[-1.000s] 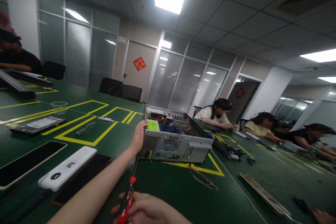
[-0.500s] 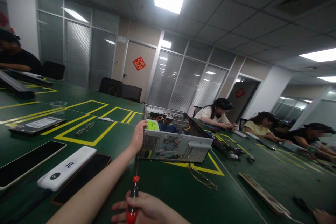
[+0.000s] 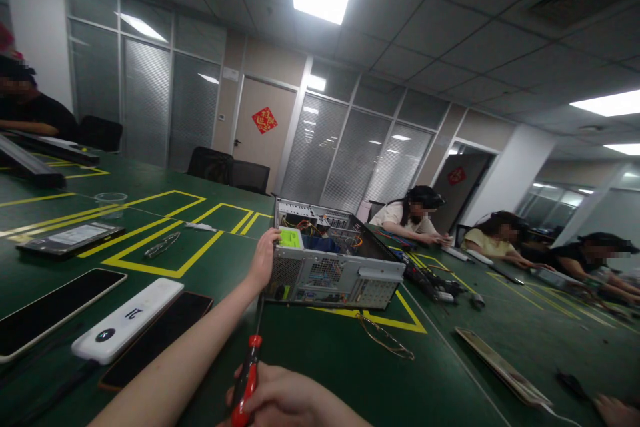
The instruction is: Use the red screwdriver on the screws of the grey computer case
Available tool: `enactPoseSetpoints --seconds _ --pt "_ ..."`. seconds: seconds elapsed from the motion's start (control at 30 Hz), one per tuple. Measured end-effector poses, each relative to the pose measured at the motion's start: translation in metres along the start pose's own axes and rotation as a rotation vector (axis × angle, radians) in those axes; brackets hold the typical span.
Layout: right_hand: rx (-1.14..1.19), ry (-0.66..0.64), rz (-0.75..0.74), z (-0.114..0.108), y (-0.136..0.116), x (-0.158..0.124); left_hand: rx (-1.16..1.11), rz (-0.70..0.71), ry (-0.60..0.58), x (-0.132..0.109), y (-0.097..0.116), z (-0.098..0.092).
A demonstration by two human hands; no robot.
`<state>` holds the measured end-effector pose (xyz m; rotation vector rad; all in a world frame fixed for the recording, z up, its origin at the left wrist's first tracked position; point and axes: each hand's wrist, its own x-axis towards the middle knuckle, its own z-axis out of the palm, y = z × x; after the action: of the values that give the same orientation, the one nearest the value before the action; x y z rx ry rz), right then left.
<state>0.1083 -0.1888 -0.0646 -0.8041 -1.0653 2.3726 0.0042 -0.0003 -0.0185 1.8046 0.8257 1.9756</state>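
An open computer case [image 3: 345, 277] lies on the green table, its back panel towards me, with wires and boards visible inside. In its near left corner sits a power supply with a bright green label [image 3: 290, 238]. My left hand [image 3: 265, 259] is closed round that corner, fingers over the top edge beside the label. Below it, my right hand [image 3: 285, 393] grips a red and black screwdriver [image 3: 249, 373] by the handle. The thin shaft points up to the case's lower left corner; my left wrist is close by, and whether the tip touches a screw is hidden.
Left of my arm lie a white power bank [image 3: 131, 320], two dark phones and a hard drive [image 3: 73, 238]. A twisted wire [image 3: 385, 337] rests before the case. At right are another phone [image 3: 503, 367] and black cables [image 3: 440, 283]. Several people sit around the table.
The screwdriver handle has tilted and shifted slightly left, and my right fingers have curled further round it. My left hand and the case stay where they were.
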Motion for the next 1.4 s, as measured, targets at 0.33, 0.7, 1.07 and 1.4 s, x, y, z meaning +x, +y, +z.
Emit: enactPoseSetpoints --seconds 0.33,0.7,1.07,1.4 --pt "0.016 0.209 -0.083 -0.003 0.016 0.008 -0.003 0.023 -0.005 0.001 -0.002 0.0" --pt "-0.019 0.203 0.017 -0.006 0.016 0.013 -0.006 0.013 0.003 0.001 -0.003 0.001" --pt "-0.036 0.022 -0.063 -0.018 0.018 0.011 0.001 0.016 0.008 0.0 -0.003 0.001" --pt "-0.157 -0.076 -0.055 -0.011 0.012 0.006 -0.004 0.021 0.012 0.0 -0.001 0.001"
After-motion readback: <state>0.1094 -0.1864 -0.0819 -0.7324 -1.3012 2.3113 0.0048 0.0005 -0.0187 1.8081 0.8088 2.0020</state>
